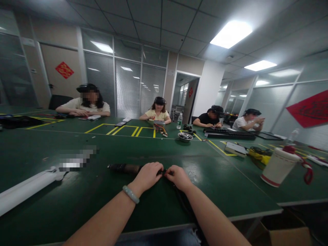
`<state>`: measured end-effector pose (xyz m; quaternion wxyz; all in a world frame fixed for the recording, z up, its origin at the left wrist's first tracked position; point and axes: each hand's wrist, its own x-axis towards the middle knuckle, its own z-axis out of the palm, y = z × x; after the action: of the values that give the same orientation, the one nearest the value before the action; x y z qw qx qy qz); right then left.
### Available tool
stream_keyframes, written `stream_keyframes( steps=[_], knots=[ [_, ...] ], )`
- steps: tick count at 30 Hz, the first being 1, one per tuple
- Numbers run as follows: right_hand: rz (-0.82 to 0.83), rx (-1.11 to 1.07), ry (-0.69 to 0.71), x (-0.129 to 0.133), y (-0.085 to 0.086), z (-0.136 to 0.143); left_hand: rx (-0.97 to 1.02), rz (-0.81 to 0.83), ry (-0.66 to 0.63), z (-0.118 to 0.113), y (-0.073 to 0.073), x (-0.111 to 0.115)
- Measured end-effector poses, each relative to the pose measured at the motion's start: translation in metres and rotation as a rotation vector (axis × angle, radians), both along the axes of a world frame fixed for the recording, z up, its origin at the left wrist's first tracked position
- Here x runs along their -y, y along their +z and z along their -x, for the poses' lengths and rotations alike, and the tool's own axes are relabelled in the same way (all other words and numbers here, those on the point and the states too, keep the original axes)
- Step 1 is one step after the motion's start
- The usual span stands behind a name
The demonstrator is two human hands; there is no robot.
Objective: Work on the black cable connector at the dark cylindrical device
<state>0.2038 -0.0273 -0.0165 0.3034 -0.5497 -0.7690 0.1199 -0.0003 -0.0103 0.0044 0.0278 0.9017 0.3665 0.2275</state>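
A dark corded electric screwdriver (pixel 125 168) lies on the green table, its narrow metal tip pointing left. My left hand (pixel 150 174), with a pale green bangle (pixel 131 194) on its wrist, is closed over the tool's right end. Close beside it my right hand (pixel 178 176) is closed in a pinch where the black cord (pixel 183 198) meets the tool. The fingertips of both hands nearly touch. From there the cord runs down past my right forearm to the table's front edge. My fingers hide the exact joint between tool and cord.
A white umbrella-like roll (pixel 28 186) lies at the left, partly blurred out. On the right stands a white cup with a red lid (pixel 279 167). Farther back are a metal bowl (pixel 185 137), a water bottle (pixel 179 121) and a white box (pixel 235 149). Several people sit across the table.
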Motion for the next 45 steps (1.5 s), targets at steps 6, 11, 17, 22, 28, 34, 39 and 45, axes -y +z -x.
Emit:
stream_keyframes(
  steps=[6, 11, 17, 22, 28, 34, 39, 45],
  knots=[
    [0.002, -0.005, -0.001, -0.002, -0.001, 0.001, 0.013, -0.015, -0.003, 0.0, 0.002, 0.001],
    [0.013, -0.004, -0.002, -0.003, -0.002, 0.001, 0.015, -0.015, -0.002, -0.002, 0.001, 0.0],
    [0.009, -0.01, -0.013, -0.003, -0.003, 0.0, 0.042, -0.001, 0.015, -0.001, 0.001, 0.001],
    [-0.002, -0.017, -0.001, -0.001, -0.002, -0.001, 0.071, 0.007, 0.03, 0.0, 0.002, 0.002],
    [-0.005, -0.017, 0.008, -0.002, -0.004, -0.002, 0.075, 0.006, 0.007, 0.001, 0.003, 0.002],
    [-0.008, -0.006, 0.003, -0.004, -0.006, -0.003, 0.087, 0.02, 0.008, 0.005, 0.005, -0.002],
    [-0.014, 0.006, 0.004, -0.005, -0.007, -0.003, 0.076, 0.036, 0.008, 0.009, 0.007, -0.005],
    [-0.014, 0.01, 0.019, -0.006, -0.007, -0.004, 0.043, 0.061, -0.028, 0.01, 0.007, -0.005]
  ],
)
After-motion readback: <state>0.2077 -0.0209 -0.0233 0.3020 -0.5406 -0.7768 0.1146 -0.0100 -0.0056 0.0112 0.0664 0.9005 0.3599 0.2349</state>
